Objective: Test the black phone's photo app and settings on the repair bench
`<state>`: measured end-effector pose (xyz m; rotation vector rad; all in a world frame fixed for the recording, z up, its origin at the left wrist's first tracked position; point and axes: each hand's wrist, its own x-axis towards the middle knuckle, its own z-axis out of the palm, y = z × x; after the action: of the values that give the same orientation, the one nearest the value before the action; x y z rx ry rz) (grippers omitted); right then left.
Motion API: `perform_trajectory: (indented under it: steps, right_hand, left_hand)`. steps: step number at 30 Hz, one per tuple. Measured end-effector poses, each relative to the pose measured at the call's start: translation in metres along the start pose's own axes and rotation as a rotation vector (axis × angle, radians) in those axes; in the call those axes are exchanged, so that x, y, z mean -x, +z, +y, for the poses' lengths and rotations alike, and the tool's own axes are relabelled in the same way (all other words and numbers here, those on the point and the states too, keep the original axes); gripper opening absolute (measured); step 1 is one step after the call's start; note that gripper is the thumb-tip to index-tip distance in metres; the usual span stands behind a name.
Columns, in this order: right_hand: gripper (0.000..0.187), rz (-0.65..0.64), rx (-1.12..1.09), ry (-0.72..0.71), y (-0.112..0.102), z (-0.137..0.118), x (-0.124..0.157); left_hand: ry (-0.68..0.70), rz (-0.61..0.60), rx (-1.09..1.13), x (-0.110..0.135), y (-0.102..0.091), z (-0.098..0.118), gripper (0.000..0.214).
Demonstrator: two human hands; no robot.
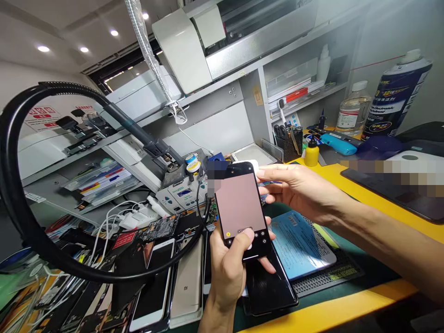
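Observation:
My left hand is wrapped round a black smartphone, its thumb pressing the lower screen. The phone is upright and tilted; its screen shows a plain pinkish picture with small round icons below. At the phone's upper right corner, my right hand pinches a white, soft-looking piece, mostly hidden behind the phone. Below the hands lies another dark phone, its glossy face up. Beside it a light-blue printed packet rests on a perforated grey plate.
Loose phones and phone parts crowd the left, including a gold phone and a white-framed phone. A thick black hose loops over them. Behind stands a soldering station. At right are a yellow bottle and a spray can.

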<state>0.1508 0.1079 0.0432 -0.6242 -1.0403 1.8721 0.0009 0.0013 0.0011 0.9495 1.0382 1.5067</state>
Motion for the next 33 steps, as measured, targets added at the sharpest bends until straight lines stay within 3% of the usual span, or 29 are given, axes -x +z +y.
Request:
perform_trajectory:
  steps: [22,33]
  right_hand:
    - [0.011,-0.007,0.006,0.001,0.0002,-0.0002,0.0017]
    - [0.01,-0.035,0.002,-0.016,-0.0023,0.0021,-0.0016]
  left_hand:
    - [-0.008,-0.051,0.057,-0.0006,-0.0063,-0.0036,0.07]
    - [-0.013,-0.009,0.047,0.0013,-0.0014,-0.0002,0.069]
